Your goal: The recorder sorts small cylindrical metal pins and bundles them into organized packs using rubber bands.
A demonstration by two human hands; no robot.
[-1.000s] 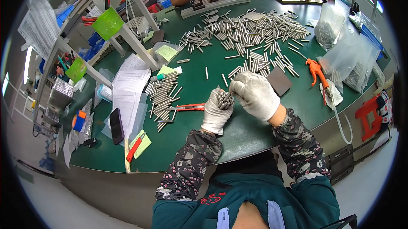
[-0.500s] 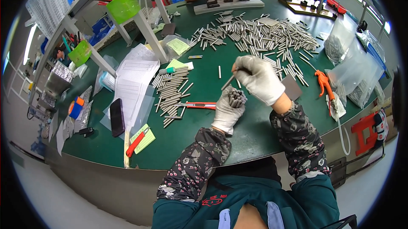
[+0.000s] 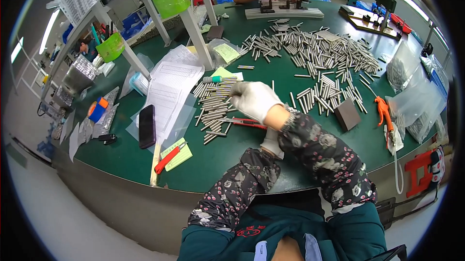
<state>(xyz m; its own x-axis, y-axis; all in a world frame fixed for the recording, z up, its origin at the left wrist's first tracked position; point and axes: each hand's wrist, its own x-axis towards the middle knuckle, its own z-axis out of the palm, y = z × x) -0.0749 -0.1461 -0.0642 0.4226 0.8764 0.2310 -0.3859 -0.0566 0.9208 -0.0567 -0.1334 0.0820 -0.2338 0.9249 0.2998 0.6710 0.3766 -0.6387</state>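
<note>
Right hand [image 3: 255,100] has swung left over cylindrical metal pins [image 3: 213,109], likely stiff, slick, best pinched mid-length; cannot tell what it or the mostly hidden left hand [image 3: 272,145] grasps

Toward the bench's [image 3: 208,174] front-left edge: one smartphone [image 3: 147,126], one red-handled tool [image 3: 167,160]; toward its right edge: one air blow gun [image 3: 382,110]; between: one utility knife [image 3: 248,123], two brown blocks [image 3: 348,114], uncountably many steel pins [image 3: 317,55].
</note>
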